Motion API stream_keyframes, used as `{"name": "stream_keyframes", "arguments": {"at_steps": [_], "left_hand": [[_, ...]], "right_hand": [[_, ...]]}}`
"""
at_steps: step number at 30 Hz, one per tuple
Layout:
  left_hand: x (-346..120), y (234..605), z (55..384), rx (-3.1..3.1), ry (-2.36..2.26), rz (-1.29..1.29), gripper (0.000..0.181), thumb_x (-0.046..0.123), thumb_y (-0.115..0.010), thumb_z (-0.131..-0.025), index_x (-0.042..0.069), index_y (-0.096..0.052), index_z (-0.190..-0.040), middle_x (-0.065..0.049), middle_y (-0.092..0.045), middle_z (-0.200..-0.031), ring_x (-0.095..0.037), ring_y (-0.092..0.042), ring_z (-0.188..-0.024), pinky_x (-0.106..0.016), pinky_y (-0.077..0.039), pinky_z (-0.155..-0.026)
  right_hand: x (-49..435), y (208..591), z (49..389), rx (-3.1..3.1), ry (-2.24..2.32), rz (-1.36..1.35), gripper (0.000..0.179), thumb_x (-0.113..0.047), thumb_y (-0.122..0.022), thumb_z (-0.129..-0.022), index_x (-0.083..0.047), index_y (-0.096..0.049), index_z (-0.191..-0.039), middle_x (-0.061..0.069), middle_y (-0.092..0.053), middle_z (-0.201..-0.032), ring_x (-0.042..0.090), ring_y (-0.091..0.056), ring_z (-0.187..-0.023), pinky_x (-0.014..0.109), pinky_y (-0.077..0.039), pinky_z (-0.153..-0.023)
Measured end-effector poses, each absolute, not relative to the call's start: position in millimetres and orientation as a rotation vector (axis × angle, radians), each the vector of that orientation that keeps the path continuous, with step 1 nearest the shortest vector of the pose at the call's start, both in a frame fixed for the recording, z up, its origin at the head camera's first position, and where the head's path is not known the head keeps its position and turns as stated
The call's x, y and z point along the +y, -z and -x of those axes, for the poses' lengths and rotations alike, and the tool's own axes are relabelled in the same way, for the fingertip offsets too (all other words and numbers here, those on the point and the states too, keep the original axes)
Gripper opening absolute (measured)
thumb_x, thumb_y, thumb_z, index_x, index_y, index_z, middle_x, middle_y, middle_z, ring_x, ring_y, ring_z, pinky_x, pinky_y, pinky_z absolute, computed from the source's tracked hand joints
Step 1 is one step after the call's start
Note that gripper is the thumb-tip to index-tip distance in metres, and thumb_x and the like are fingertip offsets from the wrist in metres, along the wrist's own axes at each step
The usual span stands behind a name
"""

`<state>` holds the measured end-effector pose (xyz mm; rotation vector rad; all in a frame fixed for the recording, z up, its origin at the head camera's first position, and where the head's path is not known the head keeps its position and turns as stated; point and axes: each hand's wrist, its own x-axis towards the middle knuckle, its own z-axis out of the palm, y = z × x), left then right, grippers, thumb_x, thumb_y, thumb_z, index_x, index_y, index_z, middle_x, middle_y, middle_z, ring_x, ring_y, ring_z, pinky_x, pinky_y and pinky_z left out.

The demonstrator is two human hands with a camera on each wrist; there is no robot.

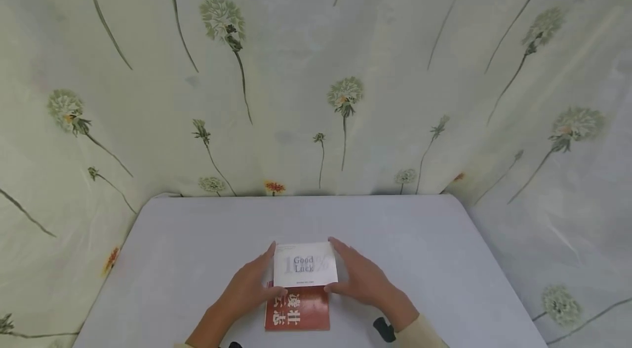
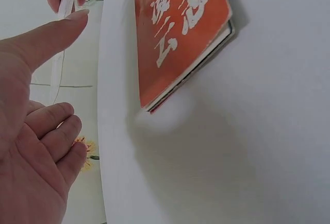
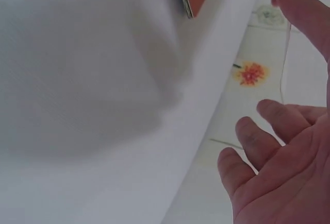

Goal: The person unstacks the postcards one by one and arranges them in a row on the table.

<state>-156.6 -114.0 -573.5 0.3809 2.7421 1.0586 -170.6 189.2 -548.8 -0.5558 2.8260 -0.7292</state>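
A thin white card (image 1: 305,276) printed "Good Luck" is held up by its two sides above the table. My left hand (image 1: 249,285) pinches its left side, thumb at the near corner and fingers at the far edge. The right hand (image 1: 365,276) grips the opposite side in the same way. Just below the card lies a red booklet (image 1: 308,315) with white characters, its upper part hidden behind the card. In the left wrist view, the card (image 2: 56,74) shows nearly edge-on, and the booklet (image 2: 180,33) lies apart from the hand.
The white tabletop (image 1: 207,233) stretches around the booklet, with rounded far corners. Behind and beside it hangs a pale curtain (image 1: 296,90) with dandelion prints. A black strap piece (image 1: 384,329) sits at the right wrist, near a beige sleeve (image 1: 419,334).
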Motion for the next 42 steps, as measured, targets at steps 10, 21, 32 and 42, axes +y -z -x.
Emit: {"name": "stream_keyframes", "arguments": {"at_steps": [10,21,32,42], "left_hand": [[-110,566,175,2.769,-1.040,-0.374,0.106,0.036,-0.089,-0.085,0.007,-0.027,-0.166,-0.015,-0.043,-0.162,-0.037,-0.043,-0.147,-0.053,-0.040,-0.117],[-105,573,193,2.783,-1.018,-0.309,0.105,0.029,-0.089,-0.086,0.008,-0.026,-0.166,-0.013,-0.043,-0.163,-0.036,-0.042,-0.148,-0.054,-0.041,-0.116],[-104,582,210,2.788,-0.988,-0.272,0.100,0.029,-0.086,-0.089,0.007,-0.025,-0.166,-0.012,-0.040,-0.165,-0.033,-0.039,-0.150,-0.051,-0.038,-0.119],[-102,581,225,2.800,-0.974,-0.260,0.099,0.027,-0.086,-0.090,0.005,-0.026,-0.165,-0.015,-0.041,-0.163,-0.036,-0.041,-0.149,-0.051,-0.038,-0.119]], "right_hand": [[188,546,191,2.849,0.673,0.566,0.106,-0.043,-0.089,-0.084,-0.015,-0.029,-0.166,0.009,-0.040,-0.165,0.031,-0.041,-0.149,0.051,-0.039,-0.118],[182,546,212,2.863,0.579,0.534,0.105,-0.039,-0.089,-0.084,-0.013,-0.029,-0.166,0.010,-0.043,-0.163,0.032,-0.044,-0.147,0.051,-0.041,-0.117],[176,551,230,2.841,0.587,0.469,0.106,-0.041,-0.089,-0.085,-0.012,-0.027,-0.167,0.010,-0.041,-0.165,0.031,-0.041,-0.149,0.050,-0.038,-0.119],[174,557,246,2.847,0.562,0.496,0.105,-0.039,-0.088,-0.086,-0.010,-0.027,-0.166,0.010,-0.039,-0.165,0.031,-0.042,-0.149,0.048,-0.038,-0.120]]}}
